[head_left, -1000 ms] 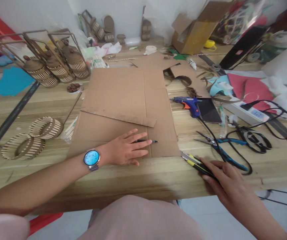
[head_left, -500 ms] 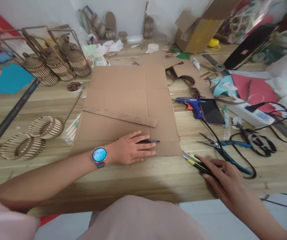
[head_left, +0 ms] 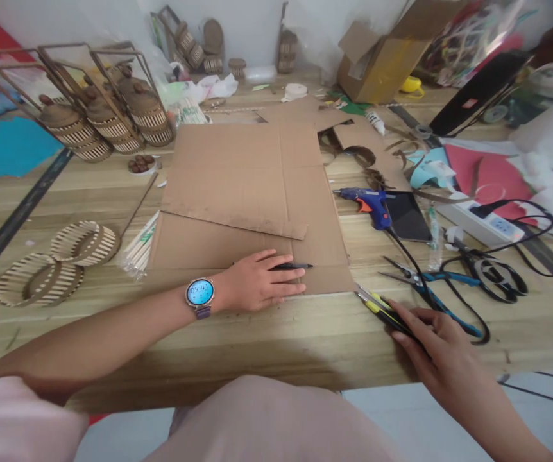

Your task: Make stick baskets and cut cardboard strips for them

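Note:
My left hand point(head_left: 262, 282) lies flat with fingers spread on the near part of a large cardboard sheet point(head_left: 228, 167). A black pen point(head_left: 290, 265) lies on the cardboard, partly hidden under those fingers. My right hand point(head_left: 437, 350) is wrapped round a black and yellow utility knife point(head_left: 382, 309). The knife's tip points at the near right corner of the cardboard; whether it touches I cannot tell. One cardboard flap, with a slanted edge, is folded over the sheet.
Right of the sheet are a blue glue gun point(head_left: 367, 204), a dark phone-like slab point(head_left: 407, 216), pliers point(head_left: 430, 279), black scissors point(head_left: 498, 276) and a power strip point(head_left: 488, 218). Leftward lie striped rings point(head_left: 40, 282), white sticks point(head_left: 140, 247) and striped lanterns point(head_left: 98, 122). A cardboard box point(head_left: 377, 64) stands behind.
The cardboard and my left hand have shifted slightly away and to the right. My right hand keeps its hold on the knife, almost unmoved. The view has tilted a little.

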Demonstrator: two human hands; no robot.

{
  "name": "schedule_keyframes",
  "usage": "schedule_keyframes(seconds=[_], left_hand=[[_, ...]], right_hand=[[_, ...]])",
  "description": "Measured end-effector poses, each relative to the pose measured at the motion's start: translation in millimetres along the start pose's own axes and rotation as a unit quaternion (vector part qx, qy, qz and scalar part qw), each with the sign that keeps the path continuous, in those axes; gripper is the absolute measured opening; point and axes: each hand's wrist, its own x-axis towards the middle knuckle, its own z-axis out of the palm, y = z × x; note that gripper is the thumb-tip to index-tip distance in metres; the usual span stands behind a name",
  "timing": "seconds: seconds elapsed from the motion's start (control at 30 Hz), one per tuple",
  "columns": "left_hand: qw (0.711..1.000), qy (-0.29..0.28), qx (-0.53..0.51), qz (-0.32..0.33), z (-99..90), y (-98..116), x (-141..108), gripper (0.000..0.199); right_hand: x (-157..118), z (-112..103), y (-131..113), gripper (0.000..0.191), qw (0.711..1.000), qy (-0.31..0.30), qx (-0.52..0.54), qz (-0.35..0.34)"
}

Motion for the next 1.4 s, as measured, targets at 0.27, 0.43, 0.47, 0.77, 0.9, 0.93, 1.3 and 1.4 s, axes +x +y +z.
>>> schedule_keyframes(seconds=[0.27, 0.43, 0.47, 0.77, 0.9, 0.93, 1.3, 1.4], left_hand=[[1.0, -0.007, 0.009, -0.016, 1.8, 1, 9, 0.042], [1.0, -0.001, 0.009, -0.025, 5.7, 0, 17, 0.043], [1.0, 0.003, 0.008, -0.025, 6.2, 0, 18, 0.043], [1.0, 0.013, -0.005, -0.017, 7.1, -4, 15, 0.046], [1.0, 0.019, -0.001, -0.023, 10.6, -2, 21, 0.049], [0.999, 0.018, 0.003, -0.027, 10.8, -2, 24, 0.049], [0.999, 0.018, 0.005, -0.039, -10.1, -31, -13, 0.046], [0.998, 0.004, -0.014, -0.057, -4.5, -33, -20, 0.043]], right_hand=[[1, 4, -3, 0.047, 0.999, 0.018, -0.03, 0.004], [7, 8, -5, 0.047, 0.997, 0.05, -0.054, 0.021], [6, 8, -5, 0.046, 0.997, 0.049, -0.051, 0.019], [7, 12, -24, 0.048, 0.999, 0.024, 0.0, 0.035], [13, 14, -28, 0.048, 0.998, 0.032, 0.011, 0.052], [14, 14, -26, 0.048, 0.998, 0.033, 0.007, 0.054], [25, 15, -11, 0.047, 0.997, 0.041, -0.024, 0.056], [25, 15, -10, 0.048, 0.997, 0.044, -0.03, 0.05]])
